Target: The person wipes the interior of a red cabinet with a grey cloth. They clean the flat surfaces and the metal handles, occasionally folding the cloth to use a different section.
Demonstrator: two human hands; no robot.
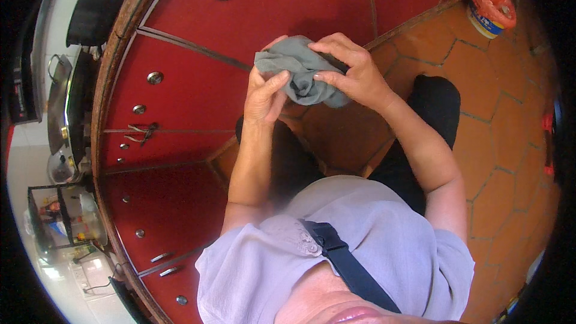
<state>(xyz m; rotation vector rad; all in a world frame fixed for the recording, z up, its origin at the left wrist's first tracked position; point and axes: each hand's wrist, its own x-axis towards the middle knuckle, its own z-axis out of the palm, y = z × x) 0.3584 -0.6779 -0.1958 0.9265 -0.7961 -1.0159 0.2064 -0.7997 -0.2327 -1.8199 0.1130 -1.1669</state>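
A bunched grey cloth (302, 69) is held up in front of red cabinet doors (288, 4). My left hand (265, 92) grips its left side, with the thumb across the near face and the other fingers partly hidden behind. On the right side my right hand (355, 69) pinches the cloth between thumb and fingers. Folds curl inward at the cloth's lower middle. Whether anything is wrapped inside cannot be seen.
Brown hexagonal floor tiles (486, 144) lie below. A red-lined bucket (492, 9) stands at the upper right. Along the left, the counter edge (105, 81) borders a black pot (96, 6), a wok (67, 103) and a rack (67, 216) with bottles.
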